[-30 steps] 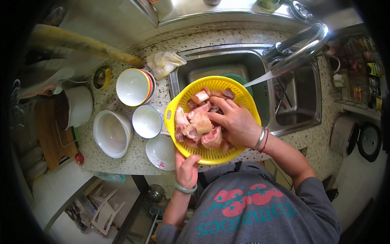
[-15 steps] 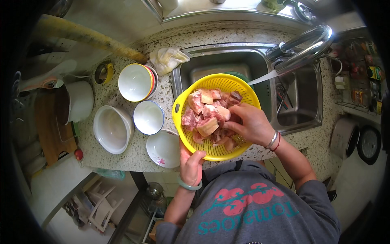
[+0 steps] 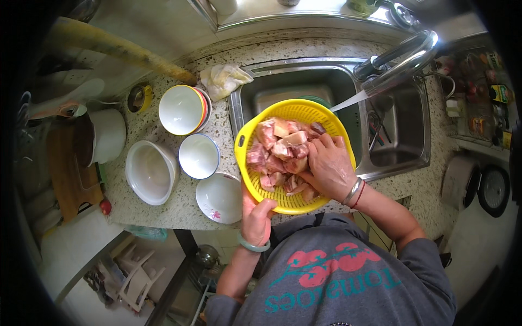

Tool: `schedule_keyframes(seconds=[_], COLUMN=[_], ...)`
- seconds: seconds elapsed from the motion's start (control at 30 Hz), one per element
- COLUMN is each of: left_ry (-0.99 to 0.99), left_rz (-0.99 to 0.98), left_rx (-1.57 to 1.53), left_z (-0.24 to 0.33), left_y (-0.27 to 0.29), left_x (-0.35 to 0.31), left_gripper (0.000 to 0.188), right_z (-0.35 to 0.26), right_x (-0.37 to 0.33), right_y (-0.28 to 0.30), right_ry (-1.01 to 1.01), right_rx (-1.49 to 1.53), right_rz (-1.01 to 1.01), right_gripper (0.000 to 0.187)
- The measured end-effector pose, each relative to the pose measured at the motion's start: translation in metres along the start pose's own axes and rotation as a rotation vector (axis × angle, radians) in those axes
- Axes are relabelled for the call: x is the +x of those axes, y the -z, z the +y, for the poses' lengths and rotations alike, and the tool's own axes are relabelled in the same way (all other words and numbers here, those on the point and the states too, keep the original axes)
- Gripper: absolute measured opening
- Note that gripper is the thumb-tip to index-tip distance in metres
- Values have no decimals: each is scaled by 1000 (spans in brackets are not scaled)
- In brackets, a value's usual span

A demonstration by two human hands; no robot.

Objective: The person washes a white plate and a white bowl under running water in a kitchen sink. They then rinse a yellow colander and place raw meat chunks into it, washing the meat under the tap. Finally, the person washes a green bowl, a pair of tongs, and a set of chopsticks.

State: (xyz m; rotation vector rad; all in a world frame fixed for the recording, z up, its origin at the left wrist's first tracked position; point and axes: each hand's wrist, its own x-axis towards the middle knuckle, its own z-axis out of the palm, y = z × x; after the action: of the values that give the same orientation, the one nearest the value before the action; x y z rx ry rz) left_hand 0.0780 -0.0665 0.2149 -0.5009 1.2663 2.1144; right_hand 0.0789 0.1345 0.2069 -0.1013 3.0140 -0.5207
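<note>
A yellow colander point(image 3: 340, 126) full of raw meat chunks point(image 3: 283, 149) is held over the near edge of the sink. My left hand point(image 3: 256, 221) grips its lower left rim, the thumb on the outside and the other fingers mostly hidden beneath. Inside the colander, my right hand point(image 3: 333, 168) bends over the chunks on the right side, with its fingers curled around some of them. The fingertips are partly buried, so the exact pieces cannot be made out. From the faucet point(image 3: 399, 70) a whitish streak like running water slants down behind the colander.
Left of the double steel sink point(image 3: 394, 155), stacked bowls point(image 3: 179, 110), a blue-rimmed bowl point(image 3: 199, 156), a flowered bowl point(image 3: 217, 198) and a large white bowl point(image 3: 151, 173) stand on the speckled counter. A crumpled cloth point(image 3: 223, 80) lies by the sink's left corner.
My right hand has shifted down and spread over the meat from a pinching pose, turning some chunks. The colander has moved slightly right, with my left hand still on its rim.
</note>
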Motion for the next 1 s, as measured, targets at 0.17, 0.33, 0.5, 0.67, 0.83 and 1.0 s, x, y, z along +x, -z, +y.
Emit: schedule_keyframes(seconds=[0.17,0.33,0.5,0.67,0.83,1.0], left_ry=[-16,-77,-50,22,-7,-12], left_rz=[14,0,-6,2,-32,-16], left_rx=[20,52,61,27,76,37], left_z=[0,11,14,14,16,17], left_y=[-1,-5,0,1,-1,0], left_x=[4,7,5,1,-1,-5], left_gripper=[77,76,75,74,71,71], right_z=[7,1,15,23,23,18], right_x=[4,3,-2,2,-2,-10], right_y=[-13,-10,-2,29,34,44], right_ry=[-5,-47,-192,-435,-443,-46], right_rx=[156,416,1052,1458,1494,795], right_rz=[-101,29,-164,-456,-484,-192], right_gripper=[40,29,24,21,21,21])
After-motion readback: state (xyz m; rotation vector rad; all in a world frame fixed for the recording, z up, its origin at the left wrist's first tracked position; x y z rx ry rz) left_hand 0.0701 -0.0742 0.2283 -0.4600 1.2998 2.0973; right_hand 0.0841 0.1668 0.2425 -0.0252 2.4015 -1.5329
